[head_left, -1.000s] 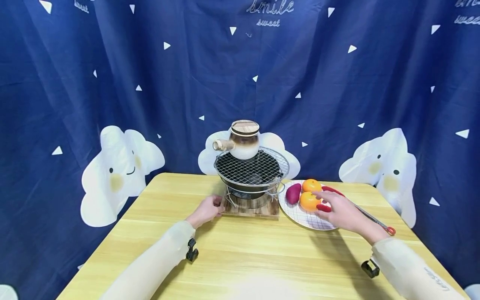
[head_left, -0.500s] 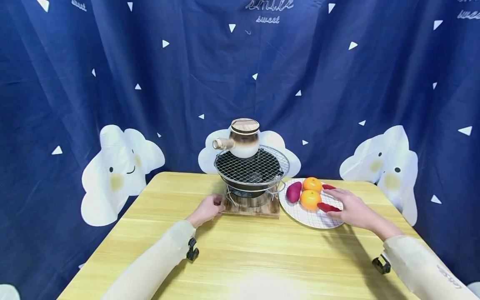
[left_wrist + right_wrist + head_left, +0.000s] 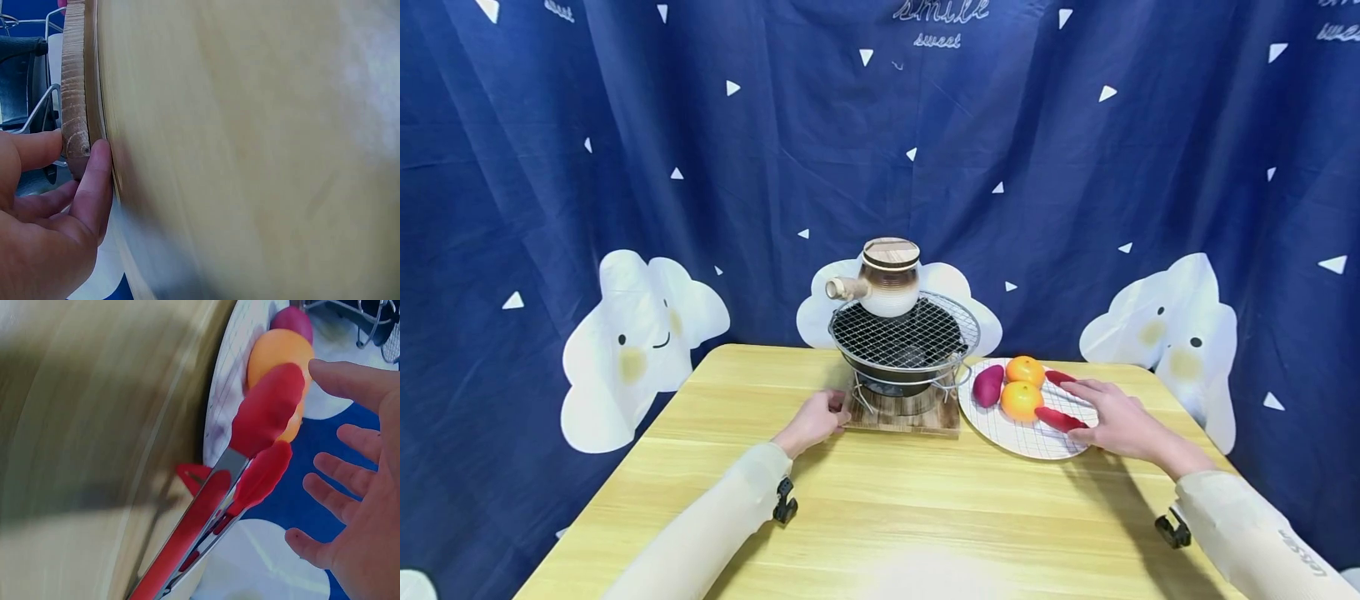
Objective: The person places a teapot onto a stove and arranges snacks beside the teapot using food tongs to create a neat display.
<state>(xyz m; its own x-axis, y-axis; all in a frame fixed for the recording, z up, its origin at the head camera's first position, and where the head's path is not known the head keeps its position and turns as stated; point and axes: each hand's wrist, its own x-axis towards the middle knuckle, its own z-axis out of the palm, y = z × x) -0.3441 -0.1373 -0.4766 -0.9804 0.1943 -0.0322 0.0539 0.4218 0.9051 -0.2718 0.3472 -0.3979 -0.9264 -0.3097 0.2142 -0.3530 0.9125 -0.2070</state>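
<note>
My left hand (image 3: 814,422) pinches the near left corner of a wooden board (image 3: 75,69); the left wrist view has the thumb on its upper face and a fingertip under it. On that board stands a round black grill (image 3: 891,382) with a wire mesh (image 3: 872,337). My right hand (image 3: 1122,423) hovers with spread fingers over red-tipped tongs (image 3: 265,415), apart from them in the right wrist view. The tongs' heads lie on a white plate (image 3: 1018,446), beside two oranges (image 3: 1022,402) and a purple, sweet-potato-shaped piece (image 3: 988,386).
A brown-and-white pot (image 3: 891,292) with a wooden lid and a side handle sits at the back of the mesh. The wooden table (image 3: 880,508) extends toward me. Behind its far edge hangs a dark blue curtain (image 3: 760,183) with clouds.
My right hand has drawn back rightward from over the oranges, uncovering more of the tongs' red heads. My left hand has stayed at the board's corner.
</note>
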